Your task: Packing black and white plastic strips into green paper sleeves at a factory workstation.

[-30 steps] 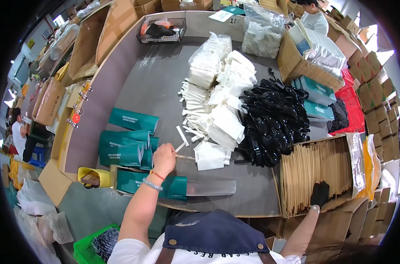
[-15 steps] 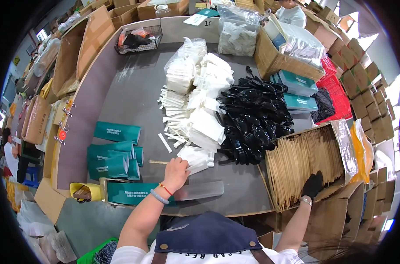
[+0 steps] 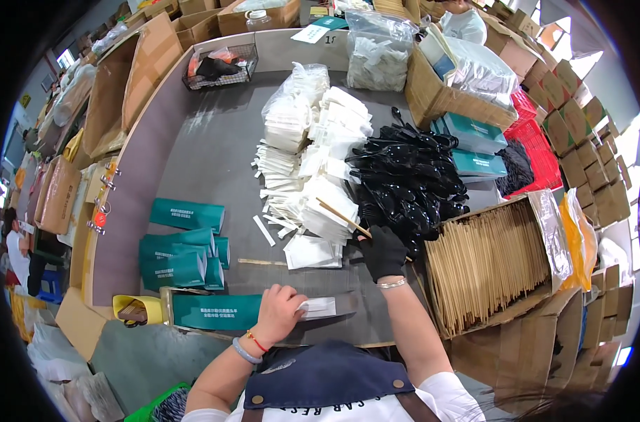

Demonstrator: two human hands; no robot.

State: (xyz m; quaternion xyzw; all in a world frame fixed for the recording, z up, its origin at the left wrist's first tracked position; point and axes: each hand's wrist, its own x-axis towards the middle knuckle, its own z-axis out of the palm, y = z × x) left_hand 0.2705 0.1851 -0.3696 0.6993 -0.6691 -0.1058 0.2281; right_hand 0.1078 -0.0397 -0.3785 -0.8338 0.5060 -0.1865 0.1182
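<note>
My left hand is closed on a small white paper packet. The packet lies over the translucent strip at the right end of a green printed sleeve near the front edge. My right hand, in a black glove, grips a wooden chopstick or joined pair that points up and left over the white packets. Beyond it is a pile of white paper packets, with a heap of black plastic spoons to its right. The right fingertips are partly hidden.
An open box of wooden chopsticks sits at the right front. Several green sleeves lie at left, beside a yellow container. A wire basket stands far left; a cardboard box and red crate far right.
My left hand has come from the packet pile down to the green sleeve with a white packet. My right hand has left the chopstick box and moved left with a chopstick or pair.
</note>
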